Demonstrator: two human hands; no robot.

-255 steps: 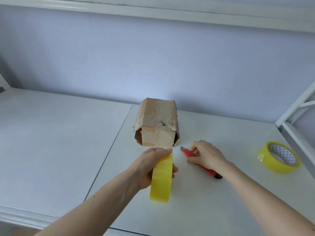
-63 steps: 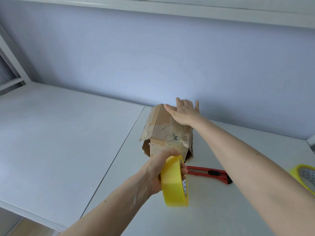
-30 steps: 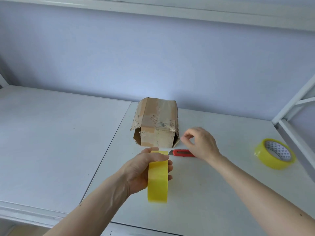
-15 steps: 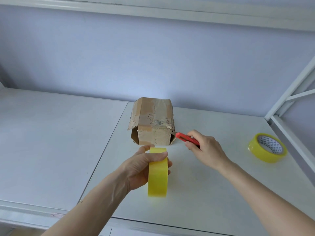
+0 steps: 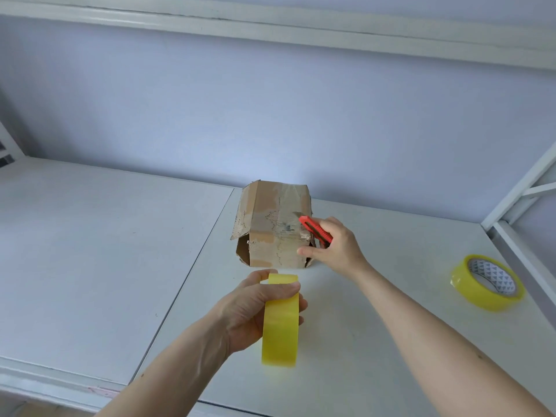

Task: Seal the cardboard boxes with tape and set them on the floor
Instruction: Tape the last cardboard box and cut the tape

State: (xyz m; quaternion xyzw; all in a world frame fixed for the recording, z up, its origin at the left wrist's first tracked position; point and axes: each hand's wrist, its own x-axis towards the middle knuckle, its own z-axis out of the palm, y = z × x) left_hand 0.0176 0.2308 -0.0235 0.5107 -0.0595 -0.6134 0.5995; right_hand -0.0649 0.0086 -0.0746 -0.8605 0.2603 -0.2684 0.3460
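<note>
Cardboard box sits far-center on the tabletop, straight ahead. Right hand grips the red box cutter against it, nearer; left hand holds the tape roll just short.

Bright, even, cool daylight; no hard shadows; soft faint shadow under worn brown cardboard box and beside flat-lying yellow tape roll with patterned core on white matte tabletop; pale bright patch on lavender wall just behind box; mild sheen on taped box top; upright translucent yellow tape roll glows; wide-angle bending at edges, white overhead shelf rail bowed; focus sharp centrally, slight softness at corners.
</note>
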